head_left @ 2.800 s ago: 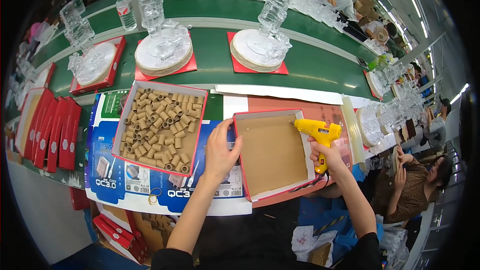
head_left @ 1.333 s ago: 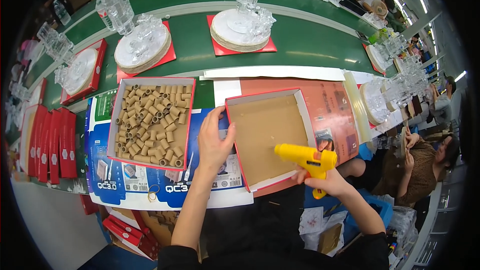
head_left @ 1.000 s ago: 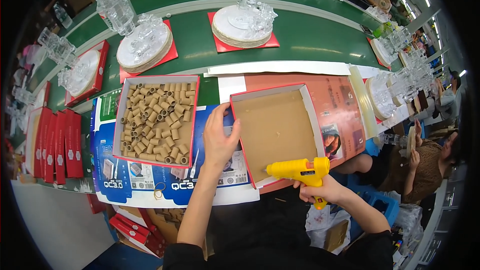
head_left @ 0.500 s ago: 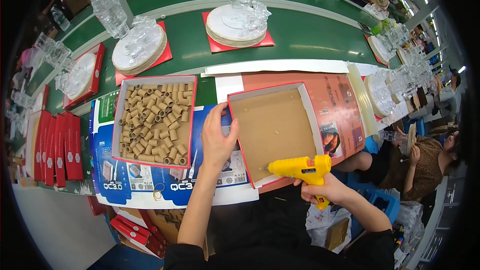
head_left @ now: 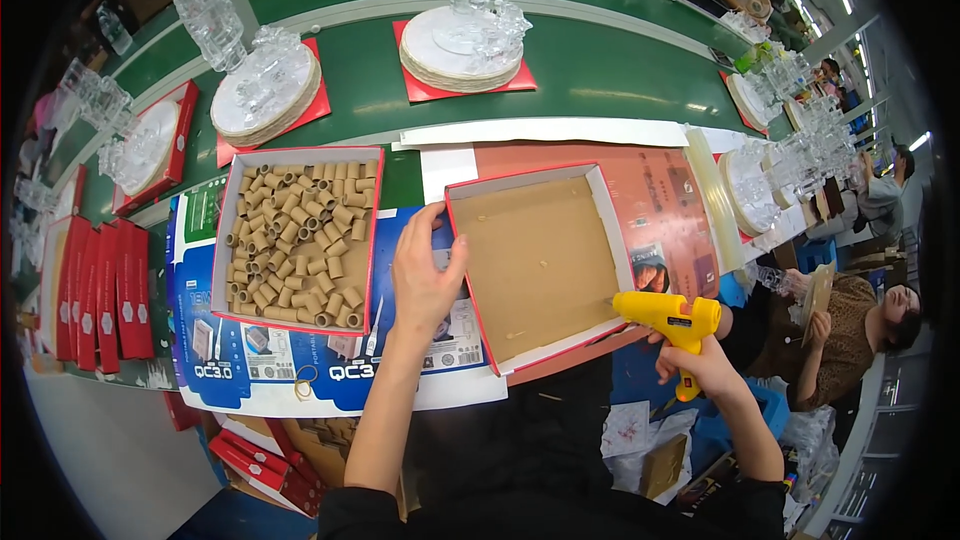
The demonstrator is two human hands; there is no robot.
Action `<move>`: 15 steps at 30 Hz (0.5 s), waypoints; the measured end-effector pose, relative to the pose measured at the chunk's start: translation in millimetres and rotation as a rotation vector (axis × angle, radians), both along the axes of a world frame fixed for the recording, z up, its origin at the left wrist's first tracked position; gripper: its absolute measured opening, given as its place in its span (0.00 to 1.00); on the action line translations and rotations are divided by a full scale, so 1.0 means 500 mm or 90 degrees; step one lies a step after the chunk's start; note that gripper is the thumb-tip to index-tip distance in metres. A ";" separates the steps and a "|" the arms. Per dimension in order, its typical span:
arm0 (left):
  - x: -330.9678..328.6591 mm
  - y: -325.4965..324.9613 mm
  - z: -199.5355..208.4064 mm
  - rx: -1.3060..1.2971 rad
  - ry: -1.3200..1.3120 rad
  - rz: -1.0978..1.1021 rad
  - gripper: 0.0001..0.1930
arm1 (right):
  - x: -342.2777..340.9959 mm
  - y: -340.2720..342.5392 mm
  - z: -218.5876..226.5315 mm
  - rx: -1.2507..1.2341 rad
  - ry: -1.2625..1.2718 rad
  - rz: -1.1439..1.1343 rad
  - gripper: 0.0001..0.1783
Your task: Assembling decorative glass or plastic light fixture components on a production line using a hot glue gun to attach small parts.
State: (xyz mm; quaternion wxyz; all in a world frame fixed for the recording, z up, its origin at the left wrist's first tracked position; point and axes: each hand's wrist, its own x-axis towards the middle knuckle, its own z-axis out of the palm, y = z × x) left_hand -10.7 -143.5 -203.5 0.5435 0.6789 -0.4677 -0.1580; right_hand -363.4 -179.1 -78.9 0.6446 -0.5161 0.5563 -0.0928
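A yellow hot glue gun [head_left: 670, 318] is gripped in my right hand [head_left: 700, 365], its nozzle at the near right corner of a shallow red-edged cardboard box [head_left: 530, 240]. The box's brown inside holds several small glossy spots, near its corners and its middle. My left hand [head_left: 428, 275] holds the box's left side, fingers bent at the rim and thumb against the wall. Left of that hand, a second red-edged box [head_left: 228, 275] contains many short brown cardboard tubes [head_left: 290, 240].
Both boxes rest on printed cardboard sheets [head_left: 265, 375]. Beyond them, stacks of round white discs [head_left: 460, 55] with clear plastic parts stand on a green surface [head_left: 600, 70]. Red boxes [head_left: 130, 285] stand at the left. A co-worker [head_left: 845, 325] sits at the right.
My right hand has moved the glue gun rightward, from the near left part of the box to its near right corner. My left hand stays at the box's left side.
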 end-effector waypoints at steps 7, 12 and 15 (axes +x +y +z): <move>0.002 0.001 -0.003 0.006 -0.005 -0.006 0.20 | -0.009 -0.006 -0.012 0.024 0.047 0.026 0.15; -0.001 0.003 0.000 0.002 -0.007 -0.011 0.20 | -0.009 0.005 -0.013 -0.013 0.035 0.029 0.14; -0.002 0.005 -0.002 0.006 -0.009 -0.008 0.20 | -0.017 -0.001 -0.019 0.017 0.047 0.051 0.16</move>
